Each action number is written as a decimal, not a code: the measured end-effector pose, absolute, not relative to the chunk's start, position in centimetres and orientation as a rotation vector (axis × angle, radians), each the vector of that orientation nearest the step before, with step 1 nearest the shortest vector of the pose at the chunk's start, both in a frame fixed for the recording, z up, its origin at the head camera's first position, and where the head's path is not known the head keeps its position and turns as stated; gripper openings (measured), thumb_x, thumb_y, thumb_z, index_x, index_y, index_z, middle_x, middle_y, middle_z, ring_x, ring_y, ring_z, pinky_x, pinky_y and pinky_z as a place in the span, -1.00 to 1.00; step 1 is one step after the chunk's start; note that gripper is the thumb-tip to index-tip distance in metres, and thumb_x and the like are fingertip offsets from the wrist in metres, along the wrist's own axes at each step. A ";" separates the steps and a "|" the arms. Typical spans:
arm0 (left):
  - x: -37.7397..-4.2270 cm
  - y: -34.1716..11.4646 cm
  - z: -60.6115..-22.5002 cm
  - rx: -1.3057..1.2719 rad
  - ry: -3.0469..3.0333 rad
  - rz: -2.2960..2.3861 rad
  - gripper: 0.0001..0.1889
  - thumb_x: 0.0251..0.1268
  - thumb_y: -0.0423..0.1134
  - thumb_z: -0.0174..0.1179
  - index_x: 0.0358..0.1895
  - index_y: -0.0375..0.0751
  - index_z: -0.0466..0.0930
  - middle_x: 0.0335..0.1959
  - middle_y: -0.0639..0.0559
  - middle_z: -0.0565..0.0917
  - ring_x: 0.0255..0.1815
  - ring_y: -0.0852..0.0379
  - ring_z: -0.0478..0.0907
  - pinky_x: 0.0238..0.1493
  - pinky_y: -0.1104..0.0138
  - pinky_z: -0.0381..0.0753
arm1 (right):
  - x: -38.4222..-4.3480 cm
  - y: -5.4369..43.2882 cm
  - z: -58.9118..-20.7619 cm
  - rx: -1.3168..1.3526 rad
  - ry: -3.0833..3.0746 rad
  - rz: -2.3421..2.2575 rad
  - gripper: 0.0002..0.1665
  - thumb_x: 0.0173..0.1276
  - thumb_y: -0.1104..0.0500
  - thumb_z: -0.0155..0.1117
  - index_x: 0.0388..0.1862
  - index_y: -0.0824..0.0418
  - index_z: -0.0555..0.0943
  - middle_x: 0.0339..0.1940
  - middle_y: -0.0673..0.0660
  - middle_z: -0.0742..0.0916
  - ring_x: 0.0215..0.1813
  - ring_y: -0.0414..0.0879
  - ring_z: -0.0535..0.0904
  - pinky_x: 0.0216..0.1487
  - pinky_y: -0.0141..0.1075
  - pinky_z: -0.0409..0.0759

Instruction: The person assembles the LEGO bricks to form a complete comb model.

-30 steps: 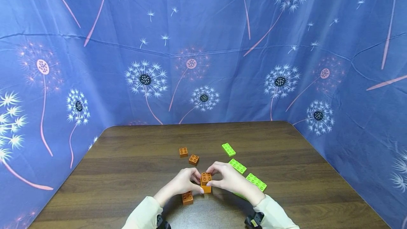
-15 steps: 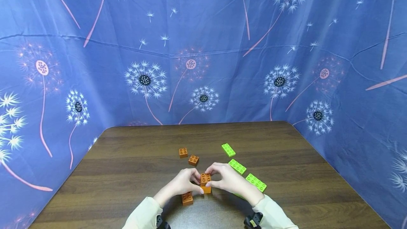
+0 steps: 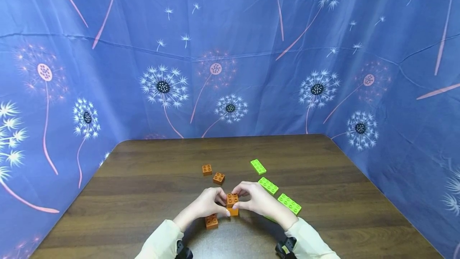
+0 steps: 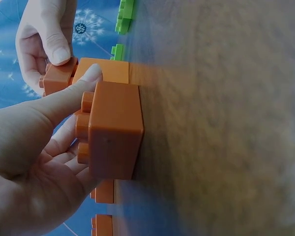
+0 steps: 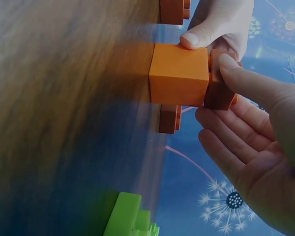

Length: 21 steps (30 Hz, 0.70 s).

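Observation:
Near the front middle of the table, a light orange block (image 3: 233, 212) stands upright with a brown-orange toy brick (image 3: 232, 199) on top. My left hand (image 3: 207, 203) pinches the light orange block low down between thumb and fingers. With thumb and fingertips, my right hand (image 3: 258, 201) holds the upper brick by its sides. In the right wrist view, the upper brick (image 5: 220, 83) sits slightly askew on the light orange block (image 5: 179, 73), and a bit of stud shows in the gap. Another brown-orange brick (image 4: 115, 130) stands beside my left hand, partly covered by it in the head view.
Two brown-orange bricks, one farther back (image 3: 207, 170) and one nearer (image 3: 219, 178), lie beyond my hands. Several flat green bricks (image 3: 268, 186) lie to the right, one partly under my right forearm. A blue dandelion-print cloth (image 3: 230, 51) surrounds the wooden table (image 3: 151, 163).
The head view has shifted a little, so the scene sits slightly higher in it. Both hands keep their hold, and the bricks stay in nearly the same places.

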State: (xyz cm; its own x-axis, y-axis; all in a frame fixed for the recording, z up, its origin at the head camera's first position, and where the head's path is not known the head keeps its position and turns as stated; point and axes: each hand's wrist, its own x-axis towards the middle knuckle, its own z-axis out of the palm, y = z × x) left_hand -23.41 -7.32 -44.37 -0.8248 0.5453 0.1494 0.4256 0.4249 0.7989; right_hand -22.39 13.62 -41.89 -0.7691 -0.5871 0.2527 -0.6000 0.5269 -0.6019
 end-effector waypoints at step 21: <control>-23.6 -7.4 -44.2 0.879 2.572 1.311 -0.66 -0.20 -0.35 0.50 -0.36 -0.31 0.52 -0.44 -0.08 0.71 -0.39 0.10 0.66 -0.31 0.46 0.57 | -22.5 13.2 -41.9 1.078 -2.666 1.099 -0.68 0.05 0.12 0.46 -0.22 0.18 0.61 -0.26 0.00 0.69 -0.21 -0.12 0.63 -0.13 -0.36 0.62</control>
State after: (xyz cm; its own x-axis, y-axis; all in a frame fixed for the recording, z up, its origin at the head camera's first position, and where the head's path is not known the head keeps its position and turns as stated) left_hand -23.62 -7.40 -44.16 -0.8232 0.5483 0.1472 0.4412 0.4547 0.7737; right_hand -22.51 13.25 -41.90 -0.7530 -0.5832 0.3047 -0.6284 0.5001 -0.5958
